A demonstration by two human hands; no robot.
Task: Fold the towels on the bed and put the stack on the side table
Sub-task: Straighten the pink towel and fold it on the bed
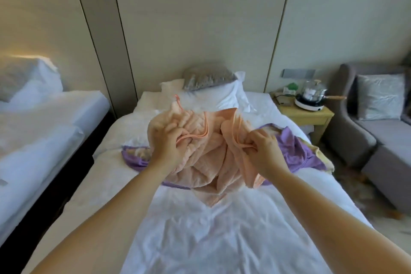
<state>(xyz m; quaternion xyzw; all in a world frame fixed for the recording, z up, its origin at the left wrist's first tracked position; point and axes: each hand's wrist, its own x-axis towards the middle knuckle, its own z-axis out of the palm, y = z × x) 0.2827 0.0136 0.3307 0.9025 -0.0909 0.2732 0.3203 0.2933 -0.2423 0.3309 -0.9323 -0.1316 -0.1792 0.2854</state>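
Fingers of the left hand (169, 140) curl tight around a bunched edge of the peach towel (209, 153), and the right hand (263, 149) pinches the hemmed edge on the other side, thumb against fingertips. Between them the towel hangs crumpled above the middle of the bed (200, 229), its lower folds resting on the sheet; it is too bunched to give a long axis, though the held edge runs roughly from 9 to 3 o'clock.

Under and behind it lies a purple towel (298, 151), spread from 9 to 3 o'clock across the bed, with a pale yellow cloth (322, 155) showing at its right rim. At 12 o'clock a white pillow (218, 95) carries a grey cushion (209, 75).

White, wrinkled sheets cover the bed. At 2 o'clock the wooden side table (311, 115) holds a glass pot (311, 95) on a round white base, so its top is partly taken. A grey sofa (373, 135) stands at 3 o'clock, a second bed (44, 122) at 9 o'clock, and beige wall panels (200, 18) behind.
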